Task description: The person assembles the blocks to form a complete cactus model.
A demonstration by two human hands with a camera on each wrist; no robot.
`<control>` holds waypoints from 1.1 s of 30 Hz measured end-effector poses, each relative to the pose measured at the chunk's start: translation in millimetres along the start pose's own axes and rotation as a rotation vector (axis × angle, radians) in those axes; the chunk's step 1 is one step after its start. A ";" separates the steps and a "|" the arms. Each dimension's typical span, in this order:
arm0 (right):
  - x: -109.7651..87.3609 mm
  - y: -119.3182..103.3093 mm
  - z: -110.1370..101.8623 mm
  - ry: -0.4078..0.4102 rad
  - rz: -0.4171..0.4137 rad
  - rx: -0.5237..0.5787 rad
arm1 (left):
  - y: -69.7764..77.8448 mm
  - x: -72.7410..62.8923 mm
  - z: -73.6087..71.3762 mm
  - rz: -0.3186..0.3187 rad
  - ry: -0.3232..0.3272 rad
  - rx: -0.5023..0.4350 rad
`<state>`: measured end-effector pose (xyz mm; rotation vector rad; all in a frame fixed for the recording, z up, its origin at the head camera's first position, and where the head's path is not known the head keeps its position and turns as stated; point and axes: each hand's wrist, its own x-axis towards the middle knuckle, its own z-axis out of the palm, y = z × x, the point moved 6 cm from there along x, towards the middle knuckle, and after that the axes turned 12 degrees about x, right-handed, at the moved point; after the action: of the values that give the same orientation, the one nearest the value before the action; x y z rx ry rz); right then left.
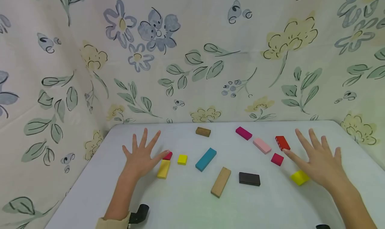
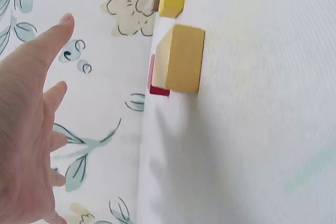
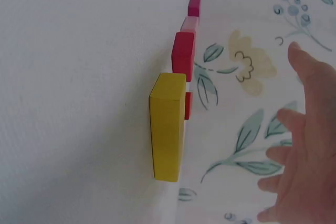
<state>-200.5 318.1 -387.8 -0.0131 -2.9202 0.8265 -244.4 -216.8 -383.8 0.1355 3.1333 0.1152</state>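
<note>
My left hand (image 1: 140,160) hovers over the left of the white table with fingers spread wide, holding nothing. By its thumb tip lie a crimson block (image 1: 167,155), partly hidden by the thumb, and a tan-yellow block (image 1: 163,169). A small yellow block (image 1: 182,159) is just right of them. Over the right side, my right hand (image 1: 323,163) is likewise spread and holds nothing. Its thumb overlaps the lower edge of a red block with white dots (image 1: 282,143) in the head view. Close by are a crimson block (image 1: 277,159) and a yellow block (image 1: 299,178), the latter partly under the hand.
Between the hands lie a blue block (image 1: 206,159), a wooden block (image 1: 221,182), a black block (image 1: 249,179), a brown block (image 1: 203,131), a magenta block (image 1: 244,133) and a pink block (image 1: 262,145). A floral curtain (image 1: 192,98) hangs behind the table (image 1: 186,205).
</note>
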 end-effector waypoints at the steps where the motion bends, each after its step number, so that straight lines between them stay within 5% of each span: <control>1: 0.1 -2.3 0.6 -0.003 -0.005 0.004 | 1.8 0.3 -0.3 0.004 0.003 -0.002; 20: 6.2 -52.5 11.8 -0.089 -0.074 0.037 | 43.7 13.5 -6.0 0.058 0.023 -0.020; 33: 3.4 -89.6 16.8 -0.073 -0.147 0.125 | 72.7 21.4 -2.8 0.085 0.045 -0.067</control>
<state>-203.8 233.1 -354.9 0.2437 -2.8859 1.0025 -259.5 -142.9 -375.7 0.2687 3.1637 0.2264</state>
